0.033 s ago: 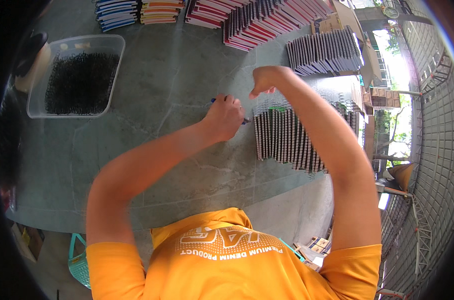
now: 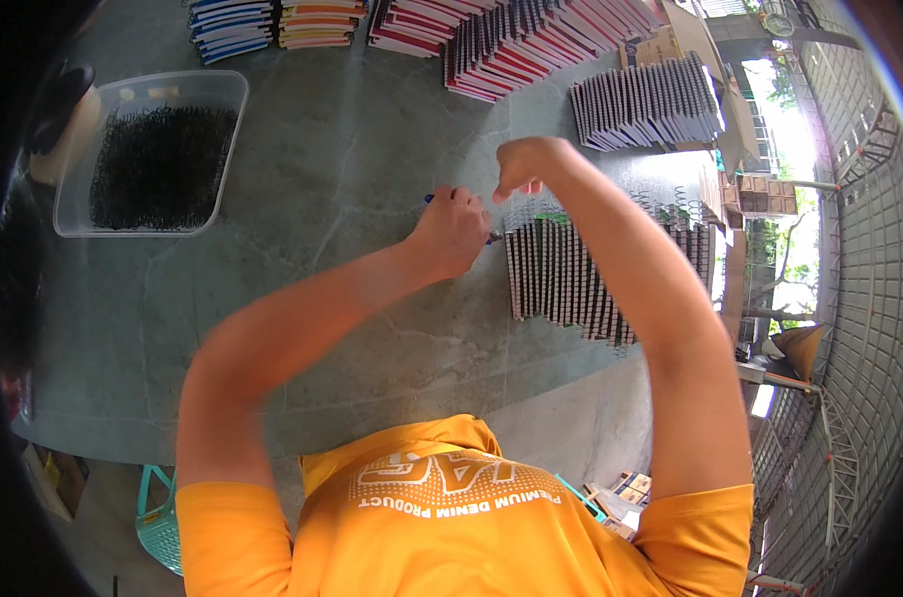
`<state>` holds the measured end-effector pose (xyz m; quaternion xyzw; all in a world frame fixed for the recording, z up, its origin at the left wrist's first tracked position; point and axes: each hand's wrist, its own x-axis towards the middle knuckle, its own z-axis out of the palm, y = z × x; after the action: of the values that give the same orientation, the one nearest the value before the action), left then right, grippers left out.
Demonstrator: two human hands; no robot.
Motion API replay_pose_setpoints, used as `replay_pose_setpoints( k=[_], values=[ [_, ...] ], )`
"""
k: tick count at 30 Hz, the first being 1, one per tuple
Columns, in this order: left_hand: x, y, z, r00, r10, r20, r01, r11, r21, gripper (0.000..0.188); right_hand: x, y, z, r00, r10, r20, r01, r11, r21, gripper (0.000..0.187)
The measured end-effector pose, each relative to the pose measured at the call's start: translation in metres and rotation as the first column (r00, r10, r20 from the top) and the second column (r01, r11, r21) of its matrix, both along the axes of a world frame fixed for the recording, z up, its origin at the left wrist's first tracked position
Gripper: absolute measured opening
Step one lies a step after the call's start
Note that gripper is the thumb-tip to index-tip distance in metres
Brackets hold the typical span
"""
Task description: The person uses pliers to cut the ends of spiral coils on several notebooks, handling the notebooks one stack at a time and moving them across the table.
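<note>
One left grip around blue-ended tool, now nearer right grip

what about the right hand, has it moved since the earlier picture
Yes, slightly: judged against the tub, which sits in the same place, the right hand has shifted left and a little toward the person.

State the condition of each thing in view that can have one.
Left hand: closed around a slim, blue-ended tool.
Slim, blue-ended tool: gripped, mostly hidden.
Right hand: curled; whether it holds anything is unclear.
Clear rectangular plastic tub: open, holding black spiral coils.
Black-and-white notebooks nearest the right hand: overlapped in a row, coils jutting out.
Red-and-white paper notebooks: overlapped in rows.
</note>
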<state>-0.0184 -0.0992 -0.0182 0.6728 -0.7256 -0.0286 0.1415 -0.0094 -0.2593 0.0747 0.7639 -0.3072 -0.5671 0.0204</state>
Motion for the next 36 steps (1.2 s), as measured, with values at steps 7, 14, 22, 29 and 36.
replay_pose_setpoints(
  k=[7, 14, 22, 29, 36],
  values=[
    [-0.011, -0.008, -0.005, 0.999, 0.049, -0.023, -0.051, 0.996, -0.074, 0.030, -0.025, -0.021, -0.039, 0.987, -0.088, -0.133, 0.106, 0.986, 0.128, 0.037],
    [-0.014, 0.003, -0.001, 0.990, 0.135, -0.044, -0.136, 0.991, -0.017, 0.032, -0.029, -0.029, -0.045, 0.970, -0.198, -0.139, 0.215, 0.969, 0.125, 0.029],
    [-0.010, -0.011, 0.007, 0.996, 0.036, 0.076, -0.033, 0.999, -0.041, 0.018, -0.034, -0.030, -0.051, 0.984, -0.162, -0.077, 0.172, 0.976, 0.137, 0.033],
    [0.012, 0.011, 0.025, 0.921, 0.171, -0.351, -0.086, 0.966, 0.245, 0.023, -0.030, -0.032, -0.032, 0.963, -0.237, 0.128, 0.229, 0.971, 0.072, 0.029],
    [0.022, 0.126, 0.142, -0.319, 0.331, -0.888, 0.383, 0.902, 0.199, 0.047, -0.045, -0.048, -0.044, 0.927, -0.219, 0.304, 0.232, 0.973, -0.005, 0.027]
  ],
)
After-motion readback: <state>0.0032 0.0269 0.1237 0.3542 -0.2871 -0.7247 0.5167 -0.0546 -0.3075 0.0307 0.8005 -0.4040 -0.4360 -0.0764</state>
